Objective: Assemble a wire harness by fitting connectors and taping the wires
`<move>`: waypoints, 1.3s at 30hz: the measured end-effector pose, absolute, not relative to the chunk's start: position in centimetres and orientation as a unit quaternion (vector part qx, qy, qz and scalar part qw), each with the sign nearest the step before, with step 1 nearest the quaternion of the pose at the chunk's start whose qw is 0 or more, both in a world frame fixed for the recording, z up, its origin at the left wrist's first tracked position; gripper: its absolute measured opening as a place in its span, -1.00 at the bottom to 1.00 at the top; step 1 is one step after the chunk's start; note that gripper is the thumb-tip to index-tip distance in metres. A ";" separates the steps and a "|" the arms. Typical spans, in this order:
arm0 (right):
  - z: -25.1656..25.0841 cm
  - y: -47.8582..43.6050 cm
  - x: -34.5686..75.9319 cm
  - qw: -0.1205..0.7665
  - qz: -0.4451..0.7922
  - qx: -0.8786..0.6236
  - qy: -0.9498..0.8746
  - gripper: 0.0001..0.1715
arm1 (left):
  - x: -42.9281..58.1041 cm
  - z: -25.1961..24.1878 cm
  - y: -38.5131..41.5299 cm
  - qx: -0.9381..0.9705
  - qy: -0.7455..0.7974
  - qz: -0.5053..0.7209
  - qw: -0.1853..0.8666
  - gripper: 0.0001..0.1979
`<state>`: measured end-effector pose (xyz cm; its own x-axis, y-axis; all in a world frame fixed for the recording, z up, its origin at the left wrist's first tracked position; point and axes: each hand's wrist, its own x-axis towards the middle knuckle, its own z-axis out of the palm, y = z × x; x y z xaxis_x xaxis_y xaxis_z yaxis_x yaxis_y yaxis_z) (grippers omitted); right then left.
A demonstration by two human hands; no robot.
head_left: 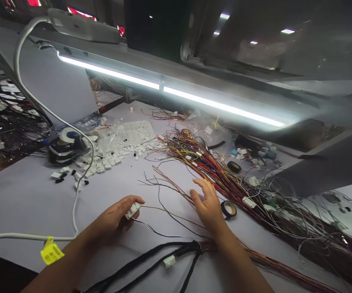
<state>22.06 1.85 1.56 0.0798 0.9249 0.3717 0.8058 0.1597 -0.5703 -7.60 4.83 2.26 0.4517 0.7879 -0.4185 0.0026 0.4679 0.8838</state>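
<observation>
My left hand [118,213] is closed around a white plastic connector [132,210], thumb on top. Thin wires [160,234] run from the connector to the right, toward a black-wrapped wire harness [164,248]. A second white connector [169,261] lies on the table beside the harness branches. My right hand [206,203] hovers over or rests by a few loose wires [172,183], thumb and fingers apart, with nothing seen in its grasp. Whether its palm touches the wires is hidden.
A thick bundle of coloured wires [206,162] crosses the right side. A black tape roll [229,209] lies beside my right hand. Loose white connectors [105,162] and a large roll [66,146] sit at left. A white cable [78,195] loops down before them; a lamp [218,106] hangs above.
</observation>
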 end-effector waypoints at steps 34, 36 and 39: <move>1.7 -6.1 27.4 0.183 0.094 -0.743 -0.637 -0.78 | -6.9 2.0 5.5 0.443 0.486 0.265 0.705 -0.53; 2.0 -5.1 28.5 0.130 0.112 -0.759 -0.629 -0.68 | -6.9 1.9 5.4 0.436 0.487 0.269 0.707 -0.52; 2.2 -3.8 29.3 0.032 0.153 -0.772 -0.616 -0.59 | -7.0 1.8 5.4 0.437 0.484 0.268 0.709 -0.51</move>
